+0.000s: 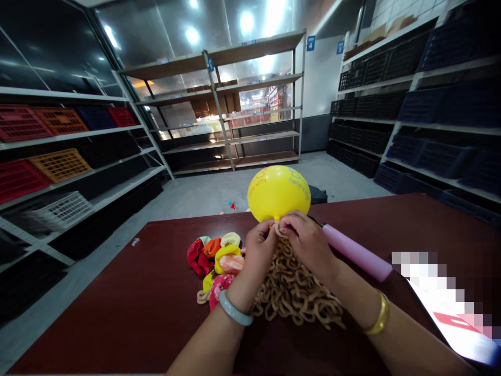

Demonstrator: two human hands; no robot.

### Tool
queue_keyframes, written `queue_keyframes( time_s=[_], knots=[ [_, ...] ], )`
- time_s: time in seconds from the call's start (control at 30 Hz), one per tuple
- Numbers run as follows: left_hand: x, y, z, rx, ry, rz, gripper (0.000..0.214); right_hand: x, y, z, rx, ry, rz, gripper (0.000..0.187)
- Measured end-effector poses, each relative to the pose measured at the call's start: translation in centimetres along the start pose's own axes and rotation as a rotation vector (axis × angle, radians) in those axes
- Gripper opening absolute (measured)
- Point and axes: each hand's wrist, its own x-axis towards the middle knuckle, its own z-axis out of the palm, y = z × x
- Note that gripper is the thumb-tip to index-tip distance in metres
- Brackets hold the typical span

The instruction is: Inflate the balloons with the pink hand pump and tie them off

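Note:
A blown-up yellow balloon (279, 193) with "hello kitty" print stands just above my fingertips, its neck pointing down at me. Thumb and fingers of my left hand (259, 243) pinch one side of a beige fabric loop (279, 228), close under the balloon's neck. From the other side, my right hand (307, 237) pinches the same loop. Whether the neck passes through the loop is hidden by my fingers. Below both hands lies a heap of tan fabric loops (297, 292). Several bright cloth pieces (213, 256), red, yellow, orange and pink, are bunched beside my left wrist.
A pink cylinder (358, 253) lies right of my right hand on the dark red table (117, 303). A lit screen (450, 313) is at the right edge. Racks with crates (62, 167) stand left and right, and a metal shelf unit (258, 138) behind.

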Motion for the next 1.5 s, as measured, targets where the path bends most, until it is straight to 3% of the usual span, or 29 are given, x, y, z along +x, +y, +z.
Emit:
queue_keyframes(
  time_s=[0.13, 0.3, 0.5, 0.73, 1.0, 1.1, 1.23, 1.37, 1.5],
  knots=[
    [-0.1, -0.3, 0.0, -0.109, -0.032, -0.064, 0.027, 0.1, 0.4, -0.1, 0.079, 0.005, -0.011, 0.012],
    [-0.2, -0.5, -0.2, -0.07, -0.018, -0.044, 0.028, 0.4, 0.8, -0.6, 0.256, -0.024, 0.142, 0.016],
    [-0.5, -0.3, 0.0, -0.033, -0.008, 0.011, 0.023, 0.5, 0.3, -0.8, 0.377, 0.042, 0.151, 0.008],
    [-0.6, 0.1, 0.5, -0.117, 0.002, 0.009, 0.02, 0.2, -0.1, -0.3, 0.154, 0.116, 0.131, 0.011],
    [-0.6, 0.8, 0.8, -0.244, 0.034, -0.072, 0.023, 0.2, 0.0, -0.1, 0.124, 0.172, 0.144, 0.014],
    [-0.5, 0.7, 0.8, -0.193, 0.028, -0.058, 0.025, 0.0, 0.2, 0.2, 0.12, 0.21, 0.223, 0.014],
    [-0.3, 0.2, 0.6, -0.172, 0.064, -0.072, 0.027, 0.1, 0.4, 0.3, 0.208, 0.087, 0.307, 0.02],
    [-0.3, -0.1, 0.3, -0.088, 0.062, -0.02, 0.026, 0.3, 0.7, -0.1, 0.256, -0.005, 0.288, 0.02],
    [-0.4, -0.1, 0.4, 0.137, 0.001, 0.066, 0.024, 0.4, 1.3, -0.6, 0.21, 0.072, 0.304, 0.017]
  ],
)
